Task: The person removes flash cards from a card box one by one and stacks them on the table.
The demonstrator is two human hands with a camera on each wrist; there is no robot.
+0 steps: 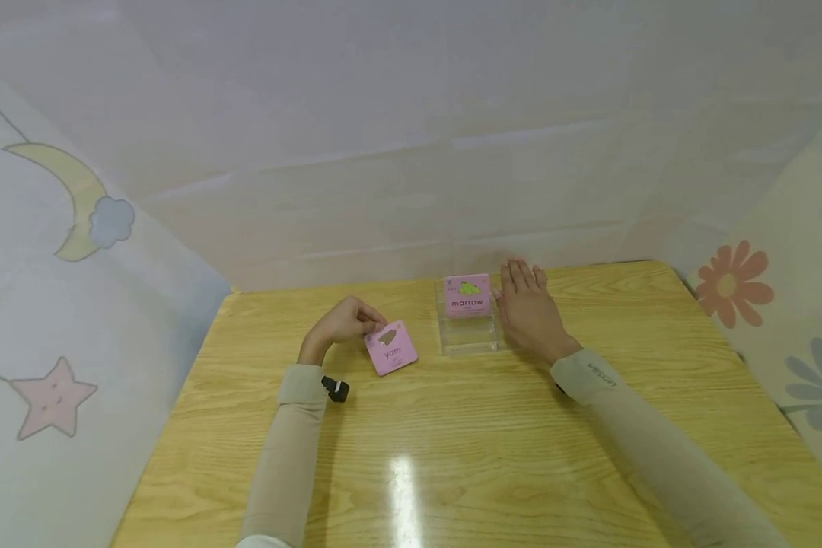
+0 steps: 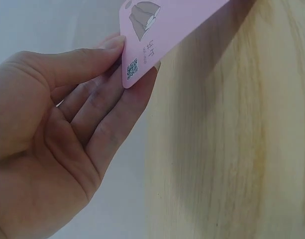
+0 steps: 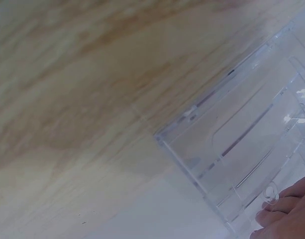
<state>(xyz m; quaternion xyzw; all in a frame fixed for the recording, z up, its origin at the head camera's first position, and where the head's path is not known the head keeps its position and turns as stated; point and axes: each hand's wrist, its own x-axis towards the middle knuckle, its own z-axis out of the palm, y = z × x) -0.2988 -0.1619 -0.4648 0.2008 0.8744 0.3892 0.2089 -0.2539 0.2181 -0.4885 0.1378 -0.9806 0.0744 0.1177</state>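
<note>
My left hand (image 1: 342,323) pinches a pink flash card (image 1: 395,356) marked "yam" at its corner, thumb on the printed face and fingers behind. A brown yam picture and a small QR code show on this card (image 2: 167,35) in the left wrist view. To its right, a clear plastic card stand (image 1: 470,347) with stepped slots sits on the table. A pink "marrow" card (image 1: 467,307) with green vegetables stands upright in its back part. My right hand (image 1: 530,313) lies along the stand's right side with fingers extended, its fingertips near the clear wall (image 3: 192,179) in the right wrist view.
The wooden table (image 1: 493,449) meets a pale cloth backdrop (image 1: 411,198) right behind the stand. Side panels carry a moon (image 1: 75,183), a star (image 1: 56,399) and flowers (image 1: 726,285). A black wrist device (image 1: 338,390) hangs at my left cuff.
</note>
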